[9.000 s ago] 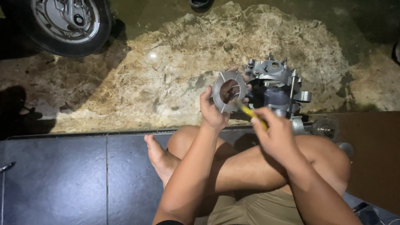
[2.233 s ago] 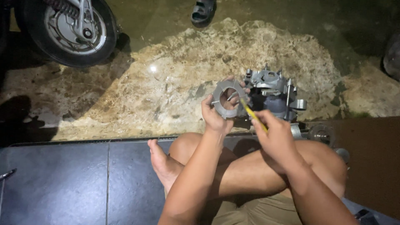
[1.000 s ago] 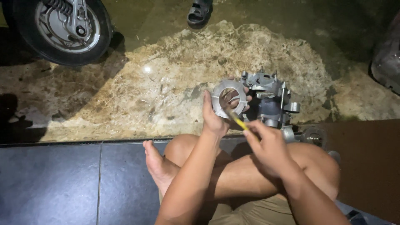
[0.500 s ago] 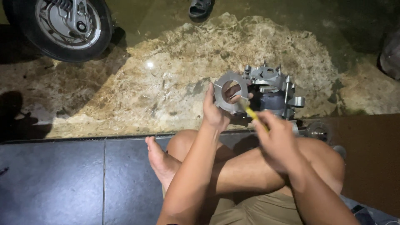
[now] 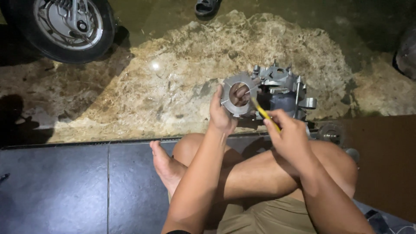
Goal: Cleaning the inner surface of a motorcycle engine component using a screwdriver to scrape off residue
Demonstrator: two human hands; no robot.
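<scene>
a round grey metal ring part with a wide centre hole is held up in the left hand; the fingers are clamped on its lower left edge, with the thumb laid up along the rim; a yellow-handled tool is gripped in the right hand, whose fingers are closed together around the handle; the tool's tip is pointed into the hole of the ring part, though whether it touches the metal cannot be told; just behind and to the right of the ring part, a grey metal engine assembly with studs and brackets is seen resting on the ground, and the ring part appears to lie against its left side; the whole is set at the near edge of a rough pale stone patch, beside a dark tiled floor on which the person is seated cross-legged; a bare foot is rested on the tiles below the left forearm; a motorcycle wheel is seen at the upper left, well apart from the hands; a sandalled foot of another person is seen at the top edge; a small round metal piece lies near the right knee.
</scene>
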